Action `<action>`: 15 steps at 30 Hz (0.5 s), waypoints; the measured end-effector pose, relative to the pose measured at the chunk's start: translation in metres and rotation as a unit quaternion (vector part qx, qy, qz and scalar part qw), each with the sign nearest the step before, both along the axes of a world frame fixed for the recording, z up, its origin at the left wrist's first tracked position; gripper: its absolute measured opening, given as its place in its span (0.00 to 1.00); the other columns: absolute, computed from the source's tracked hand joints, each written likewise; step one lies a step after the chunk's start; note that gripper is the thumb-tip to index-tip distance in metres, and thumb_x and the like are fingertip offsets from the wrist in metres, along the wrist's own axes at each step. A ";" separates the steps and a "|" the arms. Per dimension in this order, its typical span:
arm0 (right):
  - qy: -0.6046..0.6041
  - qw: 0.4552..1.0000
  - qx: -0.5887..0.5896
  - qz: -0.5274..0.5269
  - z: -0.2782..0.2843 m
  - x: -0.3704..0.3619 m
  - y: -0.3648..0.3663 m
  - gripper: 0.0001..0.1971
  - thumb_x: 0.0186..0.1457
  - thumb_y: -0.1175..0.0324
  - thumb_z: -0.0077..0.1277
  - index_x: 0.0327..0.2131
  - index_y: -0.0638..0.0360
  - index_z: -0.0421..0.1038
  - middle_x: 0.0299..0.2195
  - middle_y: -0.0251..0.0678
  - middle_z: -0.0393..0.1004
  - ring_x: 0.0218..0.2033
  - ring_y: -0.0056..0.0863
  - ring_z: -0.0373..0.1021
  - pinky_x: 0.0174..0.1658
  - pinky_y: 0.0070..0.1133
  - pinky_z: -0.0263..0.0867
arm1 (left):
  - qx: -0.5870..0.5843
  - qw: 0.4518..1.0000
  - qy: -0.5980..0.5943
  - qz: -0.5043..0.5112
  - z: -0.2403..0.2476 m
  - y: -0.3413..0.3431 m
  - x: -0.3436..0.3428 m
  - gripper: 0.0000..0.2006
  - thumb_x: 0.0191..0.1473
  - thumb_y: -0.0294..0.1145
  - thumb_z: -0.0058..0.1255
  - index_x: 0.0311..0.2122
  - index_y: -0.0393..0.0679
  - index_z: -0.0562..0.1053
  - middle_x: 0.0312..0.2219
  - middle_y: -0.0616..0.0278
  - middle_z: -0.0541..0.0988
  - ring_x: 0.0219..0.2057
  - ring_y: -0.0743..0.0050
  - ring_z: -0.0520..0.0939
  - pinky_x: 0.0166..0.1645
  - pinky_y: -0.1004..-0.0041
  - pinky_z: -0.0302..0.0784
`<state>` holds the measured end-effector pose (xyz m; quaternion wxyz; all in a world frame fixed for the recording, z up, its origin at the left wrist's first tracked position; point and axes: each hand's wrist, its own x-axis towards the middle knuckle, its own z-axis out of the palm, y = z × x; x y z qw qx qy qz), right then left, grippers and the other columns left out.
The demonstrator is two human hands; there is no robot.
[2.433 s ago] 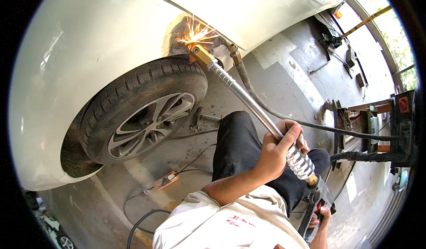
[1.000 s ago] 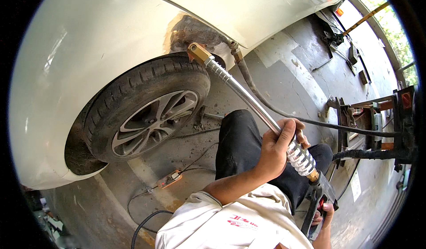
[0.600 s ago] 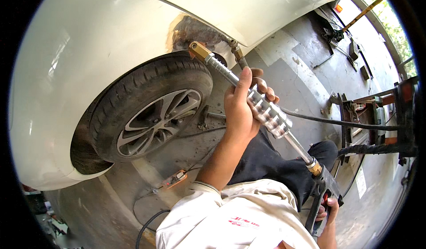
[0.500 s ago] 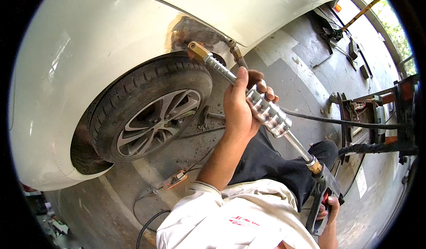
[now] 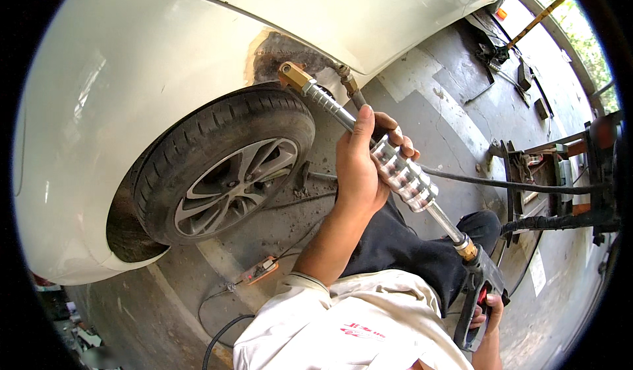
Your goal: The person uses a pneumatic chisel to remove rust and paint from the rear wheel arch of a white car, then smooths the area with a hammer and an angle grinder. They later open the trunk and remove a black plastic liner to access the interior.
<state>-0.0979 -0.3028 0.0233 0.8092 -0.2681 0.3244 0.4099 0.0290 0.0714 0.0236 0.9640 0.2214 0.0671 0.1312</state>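
A slide-hammer dent puller (image 5: 450, 223) runs slantwise from the car's fender to a black pistol handle with a red trigger. My left hand (image 5: 359, 172) is closed round the upper end of its ribbed chrome weight (image 5: 403, 175), thumb lying along the shaft. My right hand (image 5: 491, 314) grips the handle at lower right, fingers near the trigger. The brass head (image 5: 295, 78) at the far end meets or nearly meets a sanded bare-metal patch (image 5: 273, 48) above the wheel arch. Beside it, a brass fitting (image 5: 345, 77) on a cable sits at the panel edge.
The car's tyre (image 5: 224, 152) and alloy wheel (image 5: 237, 185) stand close on the left. Black cables (image 5: 501, 180) stretch right to a metal frame (image 5: 550, 172). A power strip (image 5: 259, 270) lies on the concrete floor, with hoses around it.
My left hand and the chrome weight have shifted slightly down the shaft toward the handle. The brass head and my right hand have hardly moved.
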 end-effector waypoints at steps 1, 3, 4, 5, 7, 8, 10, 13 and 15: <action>-0.002 1.000 0.002 0.004 0.000 0.000 -0.001 0.18 0.48 0.57 0.46 0.35 0.64 0.68 0.20 0.33 0.68 0.13 0.13 0.58 0.15 0.11 0.58 | -0.001 1.000 -0.001 0.000 0.000 0.000 0.000 0.19 0.59 0.50 0.39 0.30 0.44 0.68 0.20 0.66 0.68 0.24 0.69 0.73 0.34 0.64 0.72; 0.000 0.999 0.034 -0.009 -0.003 0.000 -0.002 0.19 0.48 0.57 0.45 0.35 0.64 0.68 0.20 0.33 0.69 0.13 0.13 0.59 0.15 0.11 0.58 | -0.007 1.000 -0.005 0.002 -0.001 0.001 0.000 0.18 0.59 0.50 0.39 0.31 0.44 0.68 0.20 0.66 0.68 0.24 0.69 0.73 0.33 0.64 0.72; 0.000 0.999 0.049 -0.016 -0.004 0.000 -0.003 0.19 0.49 0.57 0.45 0.35 0.64 0.68 0.21 0.33 0.69 0.13 0.13 0.59 0.15 0.11 0.58 | -0.011 1.000 -0.007 0.004 -0.001 0.000 0.000 0.18 0.59 0.50 0.39 0.32 0.44 0.68 0.20 0.66 0.68 0.24 0.69 0.73 0.33 0.64 0.72; -0.004 0.999 0.044 -0.012 -0.004 0.001 -0.004 0.19 0.48 0.57 0.45 0.36 0.64 0.68 0.21 0.33 0.69 0.13 0.13 0.59 0.16 0.11 0.58 | -0.010 1.000 -0.010 0.004 -0.001 0.000 0.000 0.18 0.59 0.50 0.40 0.33 0.44 0.69 0.20 0.66 0.68 0.24 0.69 0.73 0.33 0.65 0.71; -0.008 0.999 0.038 0.000 -0.004 0.002 -0.003 0.19 0.48 0.57 0.45 0.36 0.65 0.69 0.21 0.34 0.69 0.13 0.13 0.59 0.16 0.11 0.58 | -0.005 1.000 -0.012 0.008 0.002 0.002 0.000 0.18 0.59 0.50 0.40 0.36 0.44 0.69 0.20 0.67 0.68 0.23 0.70 0.73 0.33 0.65 0.71; -0.003 0.999 0.033 0.002 -0.003 0.003 -0.003 0.19 0.48 0.57 0.46 0.37 0.65 0.69 0.21 0.34 0.69 0.13 0.13 0.59 0.16 0.11 0.58 | -0.007 1.000 -0.011 0.012 0.002 0.003 0.000 0.17 0.59 0.50 0.40 0.37 0.44 0.69 0.20 0.67 0.68 0.23 0.71 0.73 0.33 0.65 0.71; 0.004 1.000 0.024 0.003 0.001 0.005 -0.002 0.20 0.48 0.58 0.46 0.38 0.65 0.69 0.20 0.34 0.69 0.13 0.13 0.59 0.16 0.11 0.58 | -0.009 1.000 -0.011 0.015 0.002 0.007 0.004 0.18 0.59 0.50 0.41 0.39 0.45 0.69 0.19 0.68 0.68 0.22 0.72 0.73 0.32 0.66 0.71; 0.029 0.999 0.021 -0.029 -0.002 0.002 -0.005 0.21 0.48 0.58 0.45 0.40 0.65 0.68 0.21 0.36 0.70 0.13 0.14 0.59 0.15 0.11 0.58 | -0.032 0.998 0.010 0.056 0.013 0.019 0.012 0.19 0.55 0.50 0.46 0.39 0.44 0.70 0.17 0.68 0.68 0.20 0.77 0.71 0.31 0.71 0.70; 0.028 0.999 0.025 -0.026 -0.001 0.004 -0.003 0.20 0.48 0.58 0.45 0.40 0.65 0.68 0.20 0.36 0.69 0.13 0.14 0.59 0.15 0.11 0.57 | -0.050 0.997 0.015 0.055 0.013 0.002 0.007 0.19 0.56 0.50 0.45 0.37 0.43 0.71 0.15 0.67 0.67 0.19 0.77 0.70 0.31 0.71 0.70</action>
